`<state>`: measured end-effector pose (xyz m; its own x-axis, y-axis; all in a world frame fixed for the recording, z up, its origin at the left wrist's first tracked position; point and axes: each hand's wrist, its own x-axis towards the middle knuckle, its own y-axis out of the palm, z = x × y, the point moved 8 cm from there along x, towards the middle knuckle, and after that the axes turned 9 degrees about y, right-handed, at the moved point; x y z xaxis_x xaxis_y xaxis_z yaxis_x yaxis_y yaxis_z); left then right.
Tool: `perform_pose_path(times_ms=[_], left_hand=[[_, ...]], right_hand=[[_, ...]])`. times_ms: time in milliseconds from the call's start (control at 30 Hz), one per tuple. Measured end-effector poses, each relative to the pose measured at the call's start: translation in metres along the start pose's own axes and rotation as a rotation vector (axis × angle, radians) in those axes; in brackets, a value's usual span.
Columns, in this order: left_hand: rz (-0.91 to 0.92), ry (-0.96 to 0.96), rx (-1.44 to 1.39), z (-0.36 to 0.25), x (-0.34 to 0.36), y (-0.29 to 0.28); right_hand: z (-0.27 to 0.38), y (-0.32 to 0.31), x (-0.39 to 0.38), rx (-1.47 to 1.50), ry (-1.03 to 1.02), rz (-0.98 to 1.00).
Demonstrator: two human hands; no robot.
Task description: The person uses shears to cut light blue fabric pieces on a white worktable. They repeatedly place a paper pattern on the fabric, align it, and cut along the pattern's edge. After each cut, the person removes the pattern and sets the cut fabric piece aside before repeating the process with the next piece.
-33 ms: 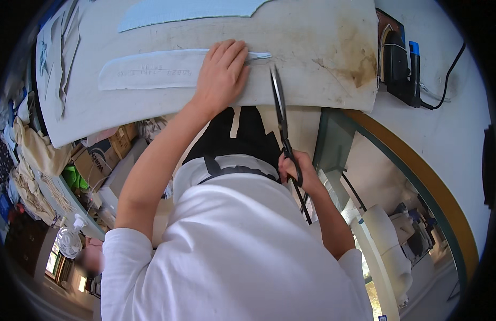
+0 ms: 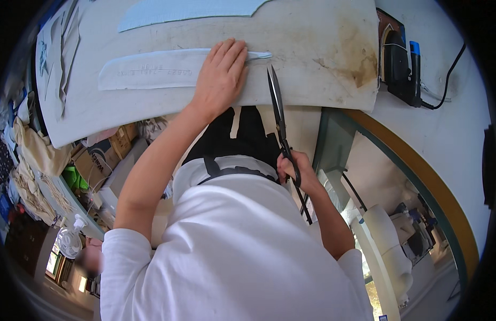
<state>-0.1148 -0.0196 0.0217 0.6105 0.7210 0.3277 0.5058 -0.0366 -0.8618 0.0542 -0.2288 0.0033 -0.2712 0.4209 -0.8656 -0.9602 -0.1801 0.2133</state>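
Steadying the pale fabric strip (image 2: 146,69), upper centre of frame: my left hand (image 2: 221,75) flat on it, fingers extended. My right hand (image 2: 306,172) grips the black scissors (image 2: 281,128), centre right. Judgement: keep pressure even, blades off the strip.

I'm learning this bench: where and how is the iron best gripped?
The iron is probably best taken by its black handle, from the right: the handle runs along that side, its blue end pointing away. Avoid the cord leaving its near end.
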Motion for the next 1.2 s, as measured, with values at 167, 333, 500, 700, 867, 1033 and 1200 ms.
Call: perform_pose_path(times_ms=[167,333,500,700,867,1033,1200], left_hand=[[0.185,-0.047,0.049,-0.006,-0.016,0.011],[0.171,-0.036,0.052,-0.006,-0.019,0.013],[0.158,-0.026,0.046,-0.005,-0.019,0.013],[0.154,-0.022,0.055,-0.005,-0.020,0.014],[0.159,-0.023,0.061,-0.006,-0.020,0.014],[0.159,-0.020,0.062,-0.005,-0.019,0.014],[0.170,-0.021,0.058,-0.006,-0.017,0.014]], right_hand=[[0.002,0.017,0.016,0.021,0.020,-0.026],[0.008,0.023,0.029,-0.012,0.018,-0.101],[0.013,0.028,0.033,-0.085,0.015,-0.221],[0.020,0.035,0.034,-0.108,-0.006,-0.280],[0.014,0.039,0.037,-0.043,-0.010,-0.253],[0.019,0.044,0.035,-0.029,-0.012,-0.246],[0.019,0.044,0.038,-0.048,-0.015,-0.257]])
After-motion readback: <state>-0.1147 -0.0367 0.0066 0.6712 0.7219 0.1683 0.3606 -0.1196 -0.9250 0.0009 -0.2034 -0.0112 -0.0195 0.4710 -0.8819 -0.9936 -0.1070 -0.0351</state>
